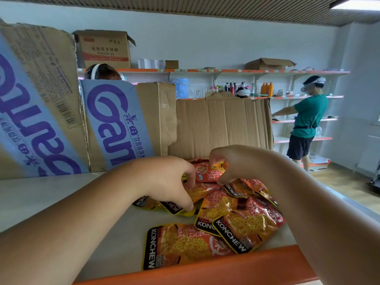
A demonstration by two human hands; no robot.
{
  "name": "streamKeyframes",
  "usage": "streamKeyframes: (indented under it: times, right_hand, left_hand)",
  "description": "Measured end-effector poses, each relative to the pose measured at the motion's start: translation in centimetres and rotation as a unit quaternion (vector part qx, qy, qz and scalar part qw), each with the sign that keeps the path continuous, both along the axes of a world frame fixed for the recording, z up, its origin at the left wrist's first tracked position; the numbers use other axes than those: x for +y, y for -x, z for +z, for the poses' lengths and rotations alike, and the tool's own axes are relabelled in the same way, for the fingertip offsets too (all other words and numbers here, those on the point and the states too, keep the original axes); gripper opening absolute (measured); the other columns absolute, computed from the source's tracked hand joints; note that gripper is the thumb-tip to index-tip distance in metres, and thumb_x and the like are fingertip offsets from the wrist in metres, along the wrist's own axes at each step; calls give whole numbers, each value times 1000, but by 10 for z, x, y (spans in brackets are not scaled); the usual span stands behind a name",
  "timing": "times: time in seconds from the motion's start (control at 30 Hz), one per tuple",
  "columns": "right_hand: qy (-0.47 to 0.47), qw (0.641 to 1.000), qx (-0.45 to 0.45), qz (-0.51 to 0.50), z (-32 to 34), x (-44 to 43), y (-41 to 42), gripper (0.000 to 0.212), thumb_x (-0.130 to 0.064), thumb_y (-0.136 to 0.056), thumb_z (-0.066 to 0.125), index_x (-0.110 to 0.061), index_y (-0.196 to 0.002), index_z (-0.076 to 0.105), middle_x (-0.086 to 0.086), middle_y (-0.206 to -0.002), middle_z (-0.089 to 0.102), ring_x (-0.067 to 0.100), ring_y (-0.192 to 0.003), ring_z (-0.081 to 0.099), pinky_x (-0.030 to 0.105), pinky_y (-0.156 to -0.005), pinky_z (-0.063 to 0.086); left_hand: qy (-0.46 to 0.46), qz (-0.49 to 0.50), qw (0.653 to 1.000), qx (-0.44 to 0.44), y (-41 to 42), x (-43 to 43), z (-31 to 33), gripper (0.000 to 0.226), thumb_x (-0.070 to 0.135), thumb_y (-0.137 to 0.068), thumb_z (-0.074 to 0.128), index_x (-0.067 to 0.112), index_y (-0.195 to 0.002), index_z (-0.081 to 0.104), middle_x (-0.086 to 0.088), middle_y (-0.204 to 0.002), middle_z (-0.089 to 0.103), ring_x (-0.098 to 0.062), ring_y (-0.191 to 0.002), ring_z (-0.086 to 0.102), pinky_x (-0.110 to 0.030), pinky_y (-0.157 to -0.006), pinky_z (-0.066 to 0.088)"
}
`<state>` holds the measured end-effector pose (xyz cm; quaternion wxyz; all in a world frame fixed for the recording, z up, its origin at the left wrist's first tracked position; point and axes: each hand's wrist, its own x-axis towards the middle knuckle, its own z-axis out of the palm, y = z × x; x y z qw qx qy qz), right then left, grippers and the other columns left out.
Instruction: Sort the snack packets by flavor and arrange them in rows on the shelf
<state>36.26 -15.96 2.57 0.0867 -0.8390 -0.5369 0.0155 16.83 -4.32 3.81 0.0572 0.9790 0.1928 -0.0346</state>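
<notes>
Bare left hand [174, 178], bare right hand [226, 161], forearms [82, 212] unsleeved

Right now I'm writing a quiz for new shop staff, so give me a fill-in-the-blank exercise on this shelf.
1. The black band on each snack packet reads ____.
2. The front edge of the shelf is coloured ____.
3. The big letters on the cardboard box are coloured ____.

Missing words: KONCHEW; orange; purple.

Purple-lettered cardboard boxes [115, 124] at left, plain cardboard sheet [222, 126] beside them (torn top edge), green-shirted person [308, 116] beyond.
</notes>
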Motion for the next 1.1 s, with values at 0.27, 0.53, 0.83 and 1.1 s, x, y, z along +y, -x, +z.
streamKeyframes:
  times: [0.27,0.53,0.83,1.1]
  right_hand:
    - [-48,998,-36,35,-4,7,7,49,-37,-79,81,-39,-122,58,-19,-125,58,7,-98,51,20,-63,34]
    - [-159,984,12,84,3,6,6,39,-36,-76,81,-44,-109,63,-22,-109,63,3,-102,61,27,-82,50]
    - [-327,942,-3,76,21,-10,22,37,-42,-75,75,-49,-109,62,-23,-106,68,-1,-82,65,27,-72,55]
    - [-387,916,-48,92,29,-17,63,39,-28,-76,80,-40,-111,66,-34,-94,58,-12,-97,55,0,-74,40]
  left_hand:
    - [-15,-2,1000,9,1,1,0,44,66,-73,80,43,-106,61,17,-103,59,-4,-90,59,-37,-83,57]
    - [-24,-21,999,-13,3,6,2,40,62,-76,81,42,-106,63,18,-103,60,-4,-91,61,-37,-83,57]
    - [-25,-15,996,-89,22,16,22,36,58,-74,84,48,-102,63,23,-106,60,1,-94,60,-28,-80,53]
    - [-143,9,967,-211,59,25,21,38,55,-74,79,41,-104,61,16,-99,59,-9,-89,59,-32,-76,54]
